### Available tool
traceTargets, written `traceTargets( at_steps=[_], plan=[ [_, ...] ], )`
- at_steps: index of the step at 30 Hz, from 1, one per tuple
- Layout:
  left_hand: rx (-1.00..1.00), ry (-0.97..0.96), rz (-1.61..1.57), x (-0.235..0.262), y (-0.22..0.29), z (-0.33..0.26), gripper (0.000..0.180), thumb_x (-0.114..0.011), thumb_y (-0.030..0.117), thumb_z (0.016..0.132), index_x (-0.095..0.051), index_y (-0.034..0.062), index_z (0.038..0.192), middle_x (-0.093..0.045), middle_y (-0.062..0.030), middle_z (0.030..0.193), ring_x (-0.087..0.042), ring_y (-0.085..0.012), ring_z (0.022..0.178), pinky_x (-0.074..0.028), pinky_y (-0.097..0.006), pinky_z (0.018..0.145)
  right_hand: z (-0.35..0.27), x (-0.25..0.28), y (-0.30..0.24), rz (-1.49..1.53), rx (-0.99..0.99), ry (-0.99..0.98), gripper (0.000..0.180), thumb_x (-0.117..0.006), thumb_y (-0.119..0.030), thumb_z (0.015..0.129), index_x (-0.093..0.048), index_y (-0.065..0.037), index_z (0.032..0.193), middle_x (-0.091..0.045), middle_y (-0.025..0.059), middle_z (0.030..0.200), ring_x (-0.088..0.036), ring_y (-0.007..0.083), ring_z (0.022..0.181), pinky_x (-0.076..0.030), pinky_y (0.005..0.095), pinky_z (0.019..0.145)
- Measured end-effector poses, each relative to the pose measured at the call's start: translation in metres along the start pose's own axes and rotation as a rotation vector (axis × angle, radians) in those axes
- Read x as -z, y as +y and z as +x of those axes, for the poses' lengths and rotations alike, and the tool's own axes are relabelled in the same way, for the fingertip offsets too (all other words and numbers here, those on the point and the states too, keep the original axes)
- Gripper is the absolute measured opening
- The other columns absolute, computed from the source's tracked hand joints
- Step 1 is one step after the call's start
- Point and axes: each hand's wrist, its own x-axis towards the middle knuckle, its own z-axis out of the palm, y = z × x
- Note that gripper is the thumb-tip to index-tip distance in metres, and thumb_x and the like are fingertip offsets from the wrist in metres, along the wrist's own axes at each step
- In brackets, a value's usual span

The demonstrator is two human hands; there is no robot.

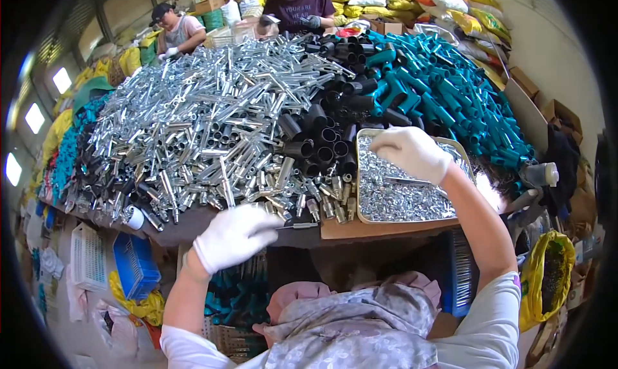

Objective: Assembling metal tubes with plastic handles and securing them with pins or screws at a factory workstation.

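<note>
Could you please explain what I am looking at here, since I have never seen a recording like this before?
There is no machine here: a person works with two hands in white gloves. The single picture comes from a wide fisheye camera on that person's head, looking down, so straight edges bend near the rim and the forearms enter from below.

The left hand is at the near edge of the table, gripping a thin metal rod. The right hand reaches into a shallow metal tray full of small shiny metal parts; whether it grips any is hidden.

On the table lie a big heap of silver metal tubes, black plastic sleeves and teal plastic sleeves. Two other people sit at the far side.
</note>
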Motion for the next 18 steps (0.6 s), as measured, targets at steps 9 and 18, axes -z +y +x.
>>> traceTargets(
  at_steps=[9, 18],
  plan=[
    [0.504, 0.243, 0.215, -0.059, -0.035, 0.086, 0.031, -0.072, 0.02, 0.084, -0.058, 0.008, 0.109, -0.07, -0.018, 0.099, -0.067, -0.0406, 0.096, -0.054, -0.052, 0.078, 0.062, -0.094, -0.049, -0.322, 0.456, 0.155, 0.017, -0.066, -0.013, 0.077, -0.074, -0.01, 0.092, -0.069, 0.0052, 0.098, -0.063, 0.0258, 0.098, -0.048, 0.0399, 0.085],
    [0.285, 0.532, -0.804, -0.065, -0.031, 0.046, 0.036, -0.072, 0.004, 0.086, -0.067, -0.0029, 0.122, -0.073, -0.0113, 0.111, -0.068, -0.0144, 0.098, -0.054, -0.031, 0.088, 0.065, -0.099, -0.069, -0.376, 0.561, 0.102, 0.023, -0.074, -0.023, 0.079, -0.067, -0.012, 0.098, -0.066, 0.0047, 0.094, -0.062, 0.0263, 0.095, -0.048, 0.04, 0.082]
  ],
)
